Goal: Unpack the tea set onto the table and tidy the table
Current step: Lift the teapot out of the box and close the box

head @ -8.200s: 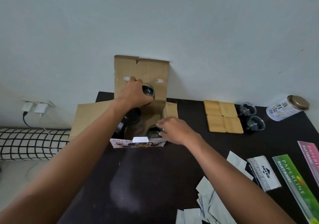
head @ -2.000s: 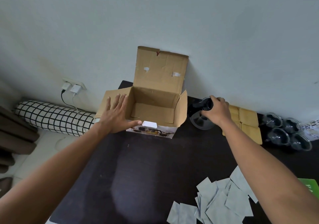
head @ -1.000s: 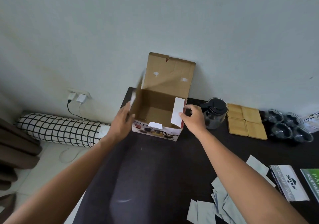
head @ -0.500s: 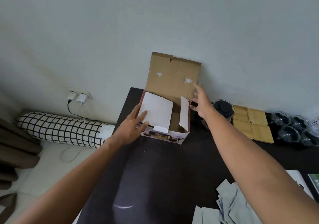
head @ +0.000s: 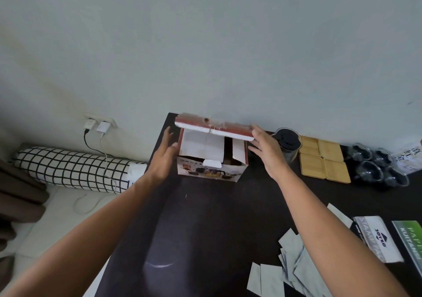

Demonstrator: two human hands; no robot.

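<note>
The tea set's cardboard box (head: pixel 210 173) stands at the table's far edge against the wall. Its side flaps are folded inward and its lid (head: pixel 213 128) is tipped forward, nearly level over the opening. My left hand (head: pixel 163 159) is against the box's left side with straight fingers. My right hand (head: pixel 266 150) touches the lid's right end, fingers spread. The glass teapot (head: pixel 288 141) with a black lid stands just right of the box. Beside it lie several wooden coasters (head: pixel 324 160) and several glass cups (head: pixel 376 167).
On the dark table (head: pixel 205 228), grey paper sachets (head: pixel 292 271) are scattered at the near right, by a stamp pad box (head: pixel 376 238) and a green paper pack (head: pixel 411 239). A printed tin (head: pixel 411 157) lies far right. A checked bolster (head: pixel 68 171) and plugged chargers (head: pixel 98 126) are left.
The box's side flaps were folded in and the upright lid has swung forward and down over the opening. My right hand followed the lid; my left hand moved off the flap to the box's side.
</note>
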